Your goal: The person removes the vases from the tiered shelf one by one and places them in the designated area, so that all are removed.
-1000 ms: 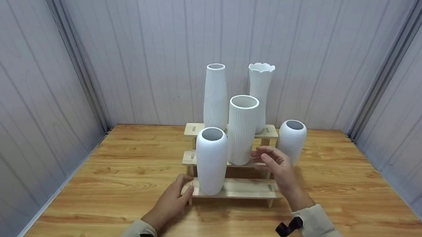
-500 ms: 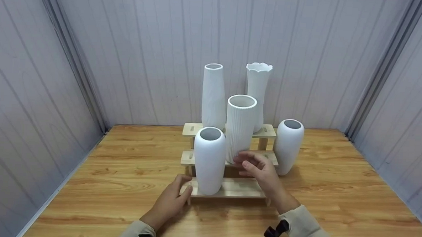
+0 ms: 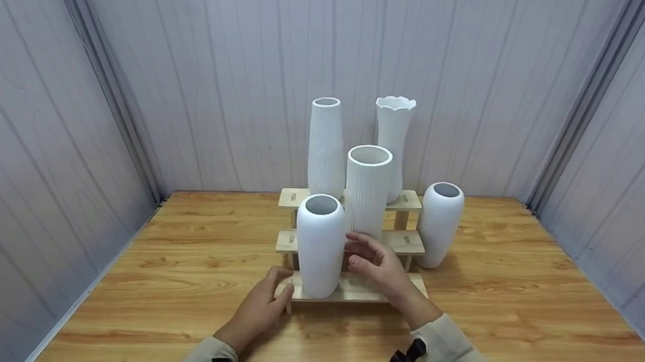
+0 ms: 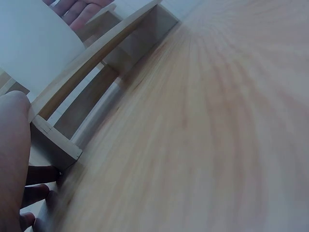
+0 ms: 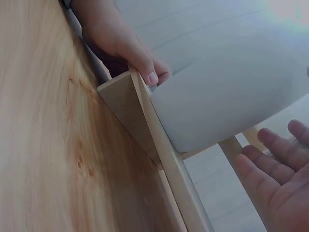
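Observation:
A smooth white vase [image 3: 320, 251] stands upright toward the left of the lowest step of a three-tier wooden display stand [image 3: 418, 283]. My left hand [image 3: 264, 304] grips the left end of that step, its thumb on the top edge, as the right wrist view shows. To the right of this vase is my right hand [image 3: 383, 268], fingers loosely bent and holding nothing, fingertips close to the vase's side. Directly behind, a ribbed white vase [image 3: 366, 191] stands on the middle step; its base is hidden by the right hand and front vase.
On the top step are a tall tapered vase [image 3: 326, 143] and a vase with a scalloped rim [image 3: 394, 124]. Another smooth white vase [image 3: 441, 224] stands on the wooden table [image 3: 200, 241], right of the stand. Pale panel walls [image 3: 261, 91] enclose the back and sides.
My right hand has moved left and slightly down, from beside the right-hand vase, past the ribbed vase, to the front vase. The left hand has stayed at the stand's end.

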The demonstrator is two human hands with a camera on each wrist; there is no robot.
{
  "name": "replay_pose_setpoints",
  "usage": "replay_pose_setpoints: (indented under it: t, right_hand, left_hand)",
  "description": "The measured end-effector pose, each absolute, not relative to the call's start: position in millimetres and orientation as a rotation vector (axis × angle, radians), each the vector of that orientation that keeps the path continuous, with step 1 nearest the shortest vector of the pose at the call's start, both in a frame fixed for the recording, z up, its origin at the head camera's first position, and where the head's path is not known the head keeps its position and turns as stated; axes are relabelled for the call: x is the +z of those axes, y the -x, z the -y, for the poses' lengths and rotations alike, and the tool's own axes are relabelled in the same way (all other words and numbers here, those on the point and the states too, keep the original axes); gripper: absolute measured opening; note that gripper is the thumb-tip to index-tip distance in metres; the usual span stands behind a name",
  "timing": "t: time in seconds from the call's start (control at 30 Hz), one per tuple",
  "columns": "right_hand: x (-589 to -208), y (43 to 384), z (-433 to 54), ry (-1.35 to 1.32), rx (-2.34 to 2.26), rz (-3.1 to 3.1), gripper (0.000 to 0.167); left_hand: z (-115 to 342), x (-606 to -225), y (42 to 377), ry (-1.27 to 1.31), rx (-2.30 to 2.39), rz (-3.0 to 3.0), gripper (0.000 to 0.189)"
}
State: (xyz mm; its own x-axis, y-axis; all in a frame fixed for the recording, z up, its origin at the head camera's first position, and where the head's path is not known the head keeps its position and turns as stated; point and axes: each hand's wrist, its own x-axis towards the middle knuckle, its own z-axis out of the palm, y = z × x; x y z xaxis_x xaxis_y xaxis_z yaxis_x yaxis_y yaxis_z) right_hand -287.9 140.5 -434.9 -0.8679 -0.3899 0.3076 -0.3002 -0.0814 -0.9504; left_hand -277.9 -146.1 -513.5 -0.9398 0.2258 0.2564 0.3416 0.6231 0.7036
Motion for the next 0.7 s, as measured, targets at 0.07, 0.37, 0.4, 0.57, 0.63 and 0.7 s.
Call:
replay_pose_setpoints:
  t: [0.07, 0.37, 0.4, 0.57, 0.63, 0.7]
  right_hand:
    - [-436.1, 287.7, -137.7, 0.791, -2.114, -2.071, 0.061]
    - [-440.9, 285.9, -124.0, 0.786, -2.081, -2.041, 0.081]
    - [-441.7, 286.2, -122.5, 0.774, -2.070, -2.055, 0.081]
    - [-444.4, 289.3, -115.0, 0.752, -2.059, -2.063, 0.080]
    - [-445.2, 290.8, -112.5, 0.757, -2.070, -2.042, 0.080]
    - [-446.0, 291.8, -110.2, 0.759, -2.079, -2.021, 0.081]
  left_hand:
    - [146.2, -513.4, 277.9, 0.474, -1.215, 2.699, 0.036]
    - [147.2, -514.3, 277.0, 0.479, -1.232, 2.715, 0.041]
    - [147.1, -514.1, 277.0, 0.474, -1.228, 2.715, 0.041]
    - [146.8, -514.2, 278.3, 0.475, -1.225, 2.703, 0.041]
    - [146.8, -514.8, 278.7, 0.492, -1.220, 2.690, 0.040]
    - [146.8, -515.2, 279.0, 0.503, -1.213, 2.680, 0.040]
